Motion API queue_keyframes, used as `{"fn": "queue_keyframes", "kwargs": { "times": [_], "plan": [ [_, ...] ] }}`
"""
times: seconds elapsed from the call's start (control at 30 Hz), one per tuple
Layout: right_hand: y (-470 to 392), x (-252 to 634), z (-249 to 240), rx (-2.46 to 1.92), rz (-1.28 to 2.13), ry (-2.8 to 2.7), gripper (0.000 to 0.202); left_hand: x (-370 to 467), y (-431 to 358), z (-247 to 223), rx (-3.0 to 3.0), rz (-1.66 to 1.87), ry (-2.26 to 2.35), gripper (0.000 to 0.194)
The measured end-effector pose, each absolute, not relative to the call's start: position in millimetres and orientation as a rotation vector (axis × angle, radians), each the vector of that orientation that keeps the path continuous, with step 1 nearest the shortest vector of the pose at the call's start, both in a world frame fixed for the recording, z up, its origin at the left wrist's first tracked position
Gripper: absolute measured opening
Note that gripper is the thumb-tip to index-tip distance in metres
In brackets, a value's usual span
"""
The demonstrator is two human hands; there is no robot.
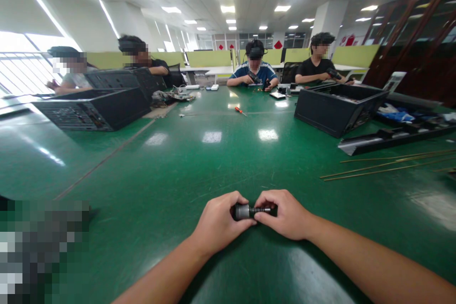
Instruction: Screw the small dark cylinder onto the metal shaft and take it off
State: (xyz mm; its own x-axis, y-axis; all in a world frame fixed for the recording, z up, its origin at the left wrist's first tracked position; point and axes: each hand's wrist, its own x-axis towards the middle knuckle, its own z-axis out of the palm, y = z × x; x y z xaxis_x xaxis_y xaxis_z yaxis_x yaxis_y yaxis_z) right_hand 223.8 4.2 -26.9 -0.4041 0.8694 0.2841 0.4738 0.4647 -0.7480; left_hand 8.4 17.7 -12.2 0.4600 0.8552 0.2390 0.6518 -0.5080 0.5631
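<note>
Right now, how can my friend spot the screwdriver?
Find the big green table, then the dark computer case on its right. Left of that lies a little screwdriver, tip pointing right. Its orange-red handle sets it apart from that dark case.

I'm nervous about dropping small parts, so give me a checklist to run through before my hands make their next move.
1. Left grip around the silver-banded cylinder: ok, fingers and thumb curl about it.
2. Right grip at the thin rod: ok, finger and thumb lie on either side of it.
3. Cylinder and rod firmly joined: cannot tell, fingertips hide part of the meeting point.
4. Cylinder supported by the green table: cannot tell, contact is hidden.
5. Orange screwdriver apart from both hands: ok, it lies farther up the table.
6. Brass rods apart from the right arm: ok.
</note>
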Motion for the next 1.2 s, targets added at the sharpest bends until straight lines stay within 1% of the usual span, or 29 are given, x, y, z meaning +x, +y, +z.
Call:
{"fn": "queue_keyframes", "kwargs": {
  "times": [1.2],
  "plan": [
    [5.1,224.1,-25.4,-1.132,0.766,-2.023,0.005,5.0,18.3,-9.9,2.331,0.771,1.294,0.029]
  ]
}}
